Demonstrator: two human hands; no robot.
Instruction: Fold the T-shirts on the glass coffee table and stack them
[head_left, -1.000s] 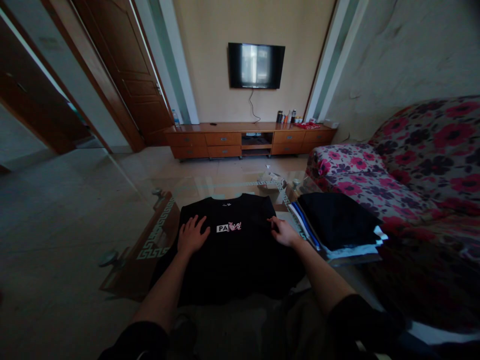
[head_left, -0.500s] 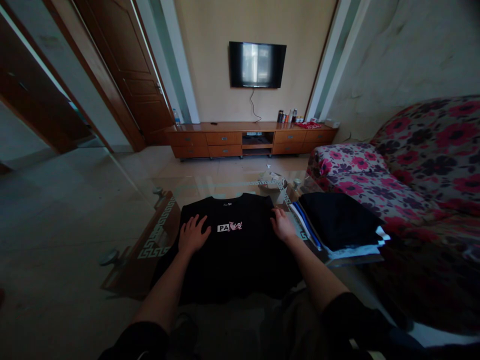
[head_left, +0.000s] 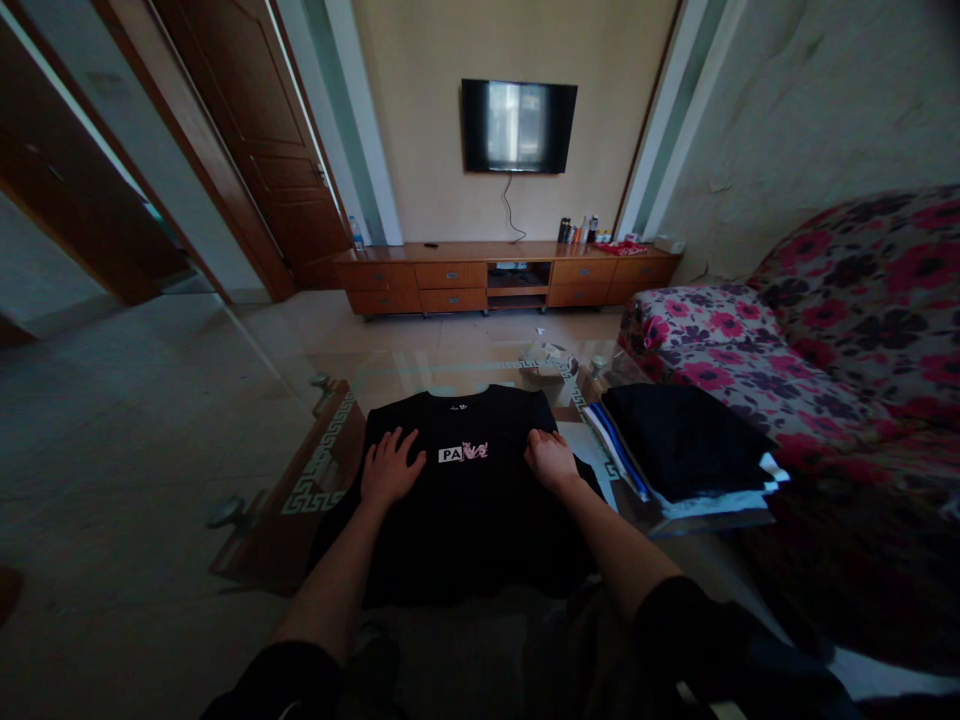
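A black T-shirt with a white and pink chest print lies flat on a glass table, sleeves folded in. My left hand rests flat on its left side, fingers spread. On the shirt's right side, near the edge, lies my right hand, palm down with the fingers curled slightly forward.
A stack of folded clothes, dark on top with blue and white below, sits on the table to the right. A floral sofa stands at the right. Small items lie at the table's far end. A TV cabinet lines the far wall.
My right hand has slid leftward from the shirt's right edge onto the cloth. The left hand has stayed in place.
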